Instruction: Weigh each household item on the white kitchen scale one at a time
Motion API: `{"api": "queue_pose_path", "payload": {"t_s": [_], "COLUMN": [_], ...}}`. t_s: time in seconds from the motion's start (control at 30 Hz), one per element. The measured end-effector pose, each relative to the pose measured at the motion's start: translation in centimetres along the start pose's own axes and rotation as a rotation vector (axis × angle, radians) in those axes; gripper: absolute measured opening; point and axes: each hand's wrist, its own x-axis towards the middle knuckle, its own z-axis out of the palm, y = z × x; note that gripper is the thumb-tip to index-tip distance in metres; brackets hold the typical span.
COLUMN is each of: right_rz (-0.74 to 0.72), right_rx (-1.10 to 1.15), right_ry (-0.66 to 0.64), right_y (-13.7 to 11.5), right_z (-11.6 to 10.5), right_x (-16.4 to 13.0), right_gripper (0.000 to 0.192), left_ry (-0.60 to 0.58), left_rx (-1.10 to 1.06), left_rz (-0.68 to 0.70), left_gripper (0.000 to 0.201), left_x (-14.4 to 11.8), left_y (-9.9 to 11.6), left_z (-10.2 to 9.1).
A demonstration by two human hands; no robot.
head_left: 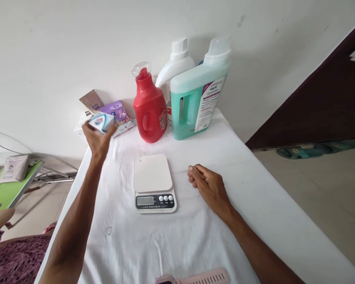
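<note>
In the head view, my left hand (97, 138) grips a small white and blue box (103, 122) at the back left of the table, thumb on one side and fingers on the other. Behind that box are a purple pack (116, 110) and a brown box (91, 100). My right hand (208, 185) rests on the white cloth with its fingers curled in and the thumb over them; I see nothing in it. Between my hands lies a white kitchen scale (152, 173) with a bare platform and a blank-looking display.
A red bottle (149, 110), a white bottle (177, 63) and a green bottle (189, 110) stand along the wall. A pink-strapped watch (205, 277) lies at the near edge. At left are a green table (7, 191) and part of a person in patterned clothing (20, 258).
</note>
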Motion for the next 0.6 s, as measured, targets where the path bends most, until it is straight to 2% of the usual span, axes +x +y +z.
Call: {"api": "queue_pose_path", "payload": {"t_s": [0.03, 0.13, 0.23, 0.33, 0.47, 0.6], "right_rz": [-0.001, -0.001, -0.004, -0.017, -0.038, -0.054], "right_rx": [-0.001, -0.001, -0.010, -0.016, -0.012, -0.007], "right_ry": [-0.003, -0.010, -0.004, -0.001, -0.003, -0.003], "right_y": [0.0, 0.1, 0.1, 0.0, 0.1, 0.4], "right_z": [0.0, 0.1, 0.2, 0.2, 0.3, 0.2], "right_x": [0.0, 0.0, 0.0, 0.0, -0.1, 0.0], "right_gripper": [0.057, 0.057, 0.056, 0.055, 0.054, 0.053], "left_ry": [-0.019, -0.198, -0.318, -0.404, -0.541, -0.586], "left_rx": [-0.002, 0.008, 0.025, 0.077, 0.152, 0.223], "left_rz": [-0.037, -0.047, -0.037, 0.023, 0.113, 0.115], "left_gripper": [0.094, 0.094, 0.093, 0.095, 0.094, 0.093], "left_x": [-2.5, -9.5, -14.0, -15.7, -16.2, -16.5], "left_y": [0.6, 2.4, 3.6, 4.2, 4.3, 4.1], "left_z": [-0.9, -2.8, -3.3, -2.9, -1.9, -1.6]}}
